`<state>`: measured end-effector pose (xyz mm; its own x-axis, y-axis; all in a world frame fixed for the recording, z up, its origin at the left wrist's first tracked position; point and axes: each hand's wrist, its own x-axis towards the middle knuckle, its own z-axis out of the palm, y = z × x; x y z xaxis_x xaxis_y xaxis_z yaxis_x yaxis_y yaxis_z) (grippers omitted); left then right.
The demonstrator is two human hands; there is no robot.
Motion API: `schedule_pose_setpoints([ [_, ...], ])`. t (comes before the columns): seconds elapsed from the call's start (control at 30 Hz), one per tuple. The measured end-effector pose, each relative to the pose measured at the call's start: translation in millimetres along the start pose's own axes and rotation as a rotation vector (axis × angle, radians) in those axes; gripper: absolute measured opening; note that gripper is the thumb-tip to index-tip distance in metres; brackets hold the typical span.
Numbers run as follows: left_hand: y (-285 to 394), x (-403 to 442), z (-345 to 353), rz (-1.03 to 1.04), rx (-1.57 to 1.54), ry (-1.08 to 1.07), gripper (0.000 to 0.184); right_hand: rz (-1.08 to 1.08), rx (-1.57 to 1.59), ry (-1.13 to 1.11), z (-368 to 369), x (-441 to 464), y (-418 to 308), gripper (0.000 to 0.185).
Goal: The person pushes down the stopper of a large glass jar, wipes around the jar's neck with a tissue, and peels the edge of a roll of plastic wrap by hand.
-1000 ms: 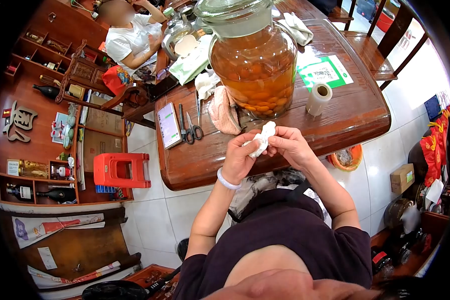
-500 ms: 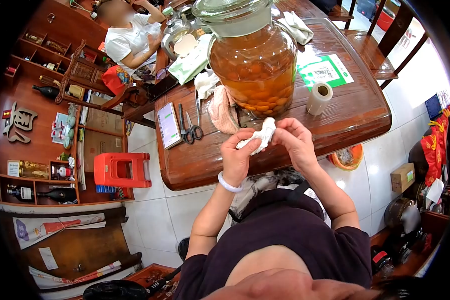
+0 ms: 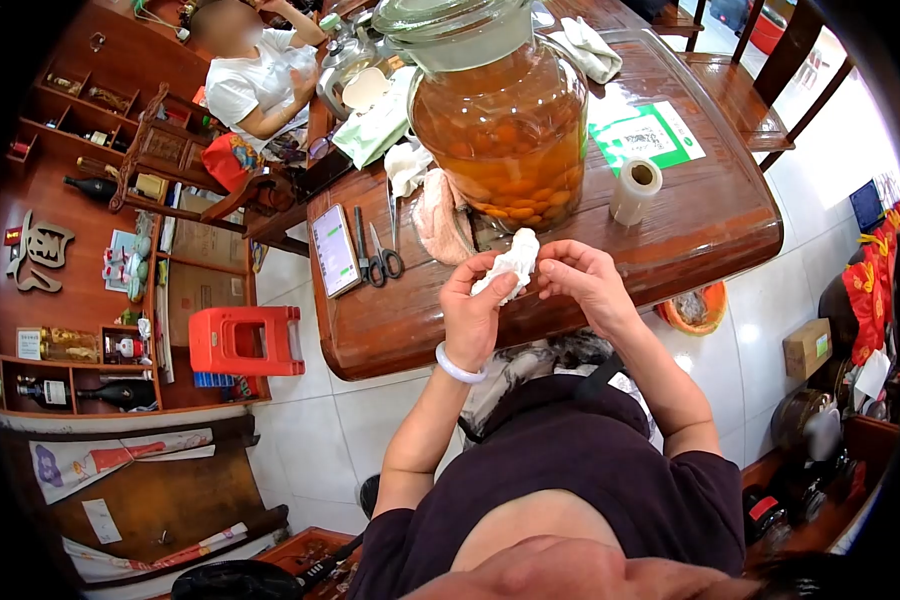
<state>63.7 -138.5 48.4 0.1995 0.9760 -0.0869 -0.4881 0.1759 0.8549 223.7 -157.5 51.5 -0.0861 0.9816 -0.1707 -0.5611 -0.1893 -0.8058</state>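
Observation:
My left hand (image 3: 472, 305) is closed around a crumpled white tissue (image 3: 511, 267), which sticks up past the thumb. My right hand (image 3: 585, 287) is just to the right of the tissue, its fingers curled and pinched together. Whatever they hold, if anything, is too small to make out. Beyond both hands stands a large lidded glass jar (image 3: 505, 135) of amber liquid with orange-brown fruit at the bottom. A pink cloth (image 3: 440, 220) lies against the jar's left side. To its right, a roll of clear film (image 3: 635, 192) stands upright.
A phone (image 3: 336, 250) and black-handled scissors (image 3: 383, 262) lie left on the wooden table (image 3: 710, 235). A green-and-white QR card (image 3: 650, 135) is behind the film roll. A red stool (image 3: 245, 340) stands on the floor at left. Another person (image 3: 260, 85) sits across at the far left.
My right hand's fingers have drawn slightly off the tissue, which now stands more upright in my left hand. The camera view has shifted a little.

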Motion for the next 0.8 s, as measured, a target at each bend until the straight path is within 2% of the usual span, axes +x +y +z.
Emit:
schedule_pose_setpoints([
  [0.07, 0, 0, 0, 0.0, 0.006, 0.002, 0.026, 0.063, -0.012, 0.012, 2, 1, 0, 0.021],
  [0.23, -1, 0, 1, 0.012, 0.005, 0.012, 0.026, -0.077, -0.015, -0.091, -1, 6, 13, 0.016],
  [0.57, -10, 1, -5, 0.046, 0.12, 0.059, 0.024, -0.138, -0.084, -0.058, 4, 3, 11, 0.014],
  [0.8, -12, 1, -4, 0.154, 0.205, 0.046, 0.019, -0.158, -0.35, -0.124, 3, 5, 7, 0.016],
])
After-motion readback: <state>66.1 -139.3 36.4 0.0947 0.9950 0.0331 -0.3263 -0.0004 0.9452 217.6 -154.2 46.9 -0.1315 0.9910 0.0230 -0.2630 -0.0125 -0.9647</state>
